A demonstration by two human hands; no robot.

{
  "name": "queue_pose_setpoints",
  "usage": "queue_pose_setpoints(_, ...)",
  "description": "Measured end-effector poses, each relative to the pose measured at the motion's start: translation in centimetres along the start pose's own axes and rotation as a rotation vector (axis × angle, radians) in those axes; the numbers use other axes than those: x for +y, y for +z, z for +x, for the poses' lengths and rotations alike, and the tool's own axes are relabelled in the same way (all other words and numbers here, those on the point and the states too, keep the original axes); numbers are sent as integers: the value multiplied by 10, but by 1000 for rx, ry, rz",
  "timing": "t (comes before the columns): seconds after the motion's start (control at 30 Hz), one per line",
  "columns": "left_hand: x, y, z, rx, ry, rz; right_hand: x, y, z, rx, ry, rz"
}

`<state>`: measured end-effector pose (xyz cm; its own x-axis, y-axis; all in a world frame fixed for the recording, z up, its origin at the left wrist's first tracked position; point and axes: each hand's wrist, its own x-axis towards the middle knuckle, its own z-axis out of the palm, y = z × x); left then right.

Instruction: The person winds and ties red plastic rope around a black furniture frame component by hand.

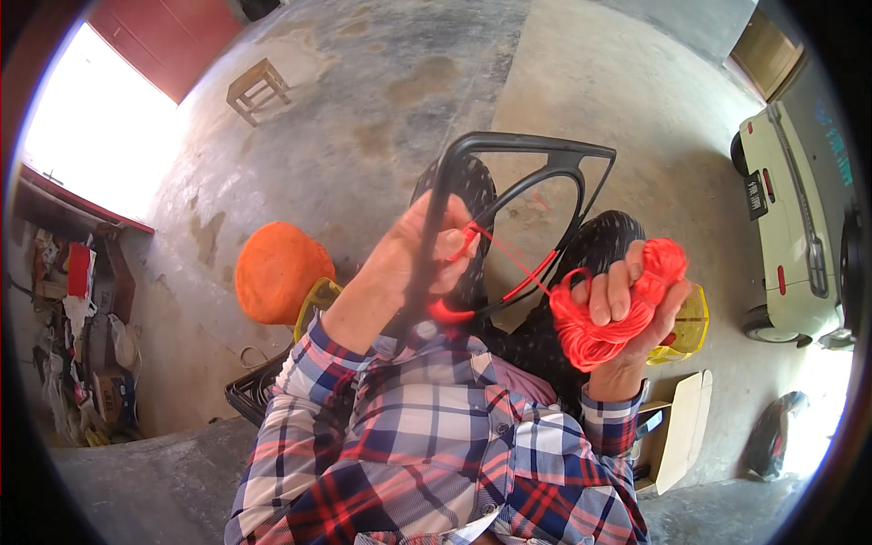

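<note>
Right of centre, the right hand (610, 295) curls around a glossy red skein (590, 338) of looped cord, bulging past its grip. Near centre, the left hand (409, 240) seems to pinch red cord (469, 242) at a partly red-wrapped black frame (545, 143); a thin strand (518, 263) leads to the skein.

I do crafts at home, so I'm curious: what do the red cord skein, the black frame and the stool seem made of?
Red cord skein: probably synthetic fibre, glossy; bright highlights run along its strands.
Black frame: plastic or coated metal, satin; its smooth bars show a soft sheen, which leaves it open.
Stool: apparently wood, dull; brown top and straight, squared legs.
</note>
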<state>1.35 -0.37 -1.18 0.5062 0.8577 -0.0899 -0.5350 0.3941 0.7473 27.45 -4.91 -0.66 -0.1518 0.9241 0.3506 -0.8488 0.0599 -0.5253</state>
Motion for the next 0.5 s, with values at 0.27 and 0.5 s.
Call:
queue_pose_setpoints(0.27, -1, 5, 0, 230, 31, 24, 17, -39, 11, 531, 150, 8)
queue_pose_setpoints(0.5, -10, 45, 2, 141, -48, -102, 29, 27, 44, 201, 254, -593)
